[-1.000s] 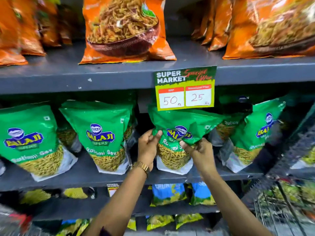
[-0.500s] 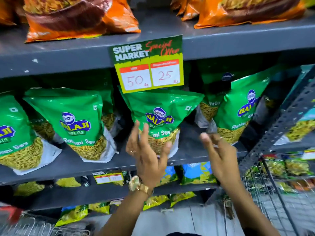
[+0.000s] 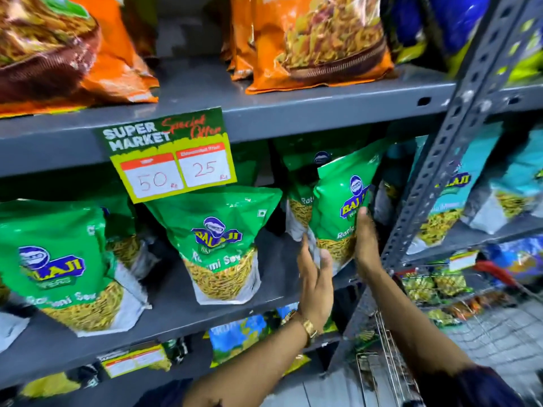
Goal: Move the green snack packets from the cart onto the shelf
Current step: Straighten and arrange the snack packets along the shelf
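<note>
Green snack packets stand upright on the grey middle shelf [image 3: 273, 259]. The rightmost green packet [image 3: 338, 201] stands next to the shelf's upright post. My left hand [image 3: 316, 279] lies flat against its lower left side, and my right hand [image 3: 365, 245] presses on its right side, so the packet is held between my two palms. Another green packet [image 3: 219, 239] stands in the middle and a third green packet [image 3: 58, 265] at the left. The wire cart [image 3: 484, 321] sits low on the right with several small packets in it.
A perforated grey post [image 3: 435, 171] rises just right of my hands. A price sign [image 3: 170, 155] hangs from the upper shelf, which carries orange packets [image 3: 320, 39]. Teal packets [image 3: 484, 198] fill the neighbouring rack. Lower shelves hold blue and yellow packets.
Both hands let go of the middle green packet and moved right to the packet by the post. The view swung right and closer to the shelf.
</note>
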`<action>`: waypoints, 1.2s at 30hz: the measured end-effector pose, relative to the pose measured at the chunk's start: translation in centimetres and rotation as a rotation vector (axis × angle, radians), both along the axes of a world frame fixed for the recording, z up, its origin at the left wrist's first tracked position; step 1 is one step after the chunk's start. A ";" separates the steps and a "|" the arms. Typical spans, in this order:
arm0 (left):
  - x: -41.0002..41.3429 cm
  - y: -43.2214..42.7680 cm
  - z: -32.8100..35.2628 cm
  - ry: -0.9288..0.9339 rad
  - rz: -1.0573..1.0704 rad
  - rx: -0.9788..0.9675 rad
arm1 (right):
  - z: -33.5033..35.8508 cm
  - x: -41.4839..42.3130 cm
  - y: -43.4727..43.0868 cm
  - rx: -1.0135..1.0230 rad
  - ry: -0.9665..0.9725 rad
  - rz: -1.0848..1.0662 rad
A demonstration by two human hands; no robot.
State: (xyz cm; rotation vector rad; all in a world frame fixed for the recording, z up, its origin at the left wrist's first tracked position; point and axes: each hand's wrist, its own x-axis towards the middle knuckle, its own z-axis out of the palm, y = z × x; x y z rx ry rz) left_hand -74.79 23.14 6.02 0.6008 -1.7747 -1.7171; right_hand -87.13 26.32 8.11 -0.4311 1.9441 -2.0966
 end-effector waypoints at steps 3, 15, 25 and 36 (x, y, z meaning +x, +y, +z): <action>-1.4 -0.1 1.0 -0.021 0.045 0.122 | 1.2 -1.0 -0.8 -0.174 -0.220 0.059; -4.2 -4.1 -0.2 0.044 0.030 0.417 | -1.3 0.0 -0.5 -0.250 -0.162 0.084; -3.8 -3.8 1.7 0.007 -0.002 0.339 | -1.3 -0.6 -0.7 -0.126 -0.166 0.091; 4.0 -2.4 -0.9 0.012 -0.038 -0.041 | -3.0 9.3 0.9 -0.002 0.086 -0.279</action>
